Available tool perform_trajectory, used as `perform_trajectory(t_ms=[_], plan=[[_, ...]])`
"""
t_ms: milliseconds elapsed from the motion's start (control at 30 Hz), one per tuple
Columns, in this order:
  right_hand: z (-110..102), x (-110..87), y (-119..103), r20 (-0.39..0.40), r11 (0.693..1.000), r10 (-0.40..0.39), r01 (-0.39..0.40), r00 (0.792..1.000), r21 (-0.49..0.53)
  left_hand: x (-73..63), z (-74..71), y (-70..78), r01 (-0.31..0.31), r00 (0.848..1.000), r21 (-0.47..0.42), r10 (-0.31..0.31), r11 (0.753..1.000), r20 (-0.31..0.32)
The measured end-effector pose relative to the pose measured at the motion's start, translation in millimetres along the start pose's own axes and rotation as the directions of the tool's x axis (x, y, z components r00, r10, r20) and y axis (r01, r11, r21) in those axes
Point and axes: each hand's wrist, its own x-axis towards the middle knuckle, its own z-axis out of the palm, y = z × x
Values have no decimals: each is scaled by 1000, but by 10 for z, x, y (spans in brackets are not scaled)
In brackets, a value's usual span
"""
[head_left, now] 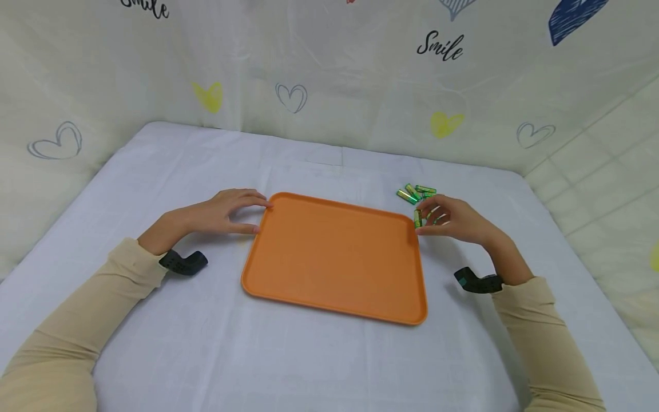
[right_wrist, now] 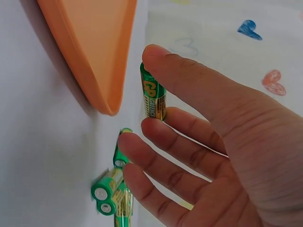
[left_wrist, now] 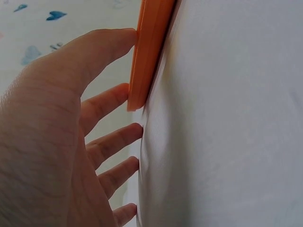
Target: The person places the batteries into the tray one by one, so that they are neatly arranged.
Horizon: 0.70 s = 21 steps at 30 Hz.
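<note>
1. Heart-printed "Smile" curtain hangs beyond both hands.
2. White tablecloth spreads beneath them.
3. Orange rounded-corner tray lies between the hands.
4. Left hand, fingers spread, touches the tray's edge.
5. Right hand pinches one GP battery by its ends.
6. Loose batteries cluster just beyond it.
7. The pinched battery: green, gold-lettered, near the tray's corner.

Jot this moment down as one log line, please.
Left hand: touching edge of orange tray | Right hand: pinching green battery | Other batteries: on white cloth near tray's far right corner
</note>
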Motion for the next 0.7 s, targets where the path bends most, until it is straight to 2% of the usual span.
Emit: perform_trajectory(t_ms=[300, 533, 700], plan=[[90, 82, -67, 21, 1000, -8, 8, 1000, -5, -18, -6, -9, 17, 1000, -4, -17, 1000, 6], [159, 128, -138, 24, 999, -35, 34, 999, 38, -10, -1, -5, 51, 998, 3, -51, 999, 21], [223, 182, -188, 32, 999, -49, 48, 998, 6, -6, -5, 3, 34, 999, 6, -34, 999, 15]])
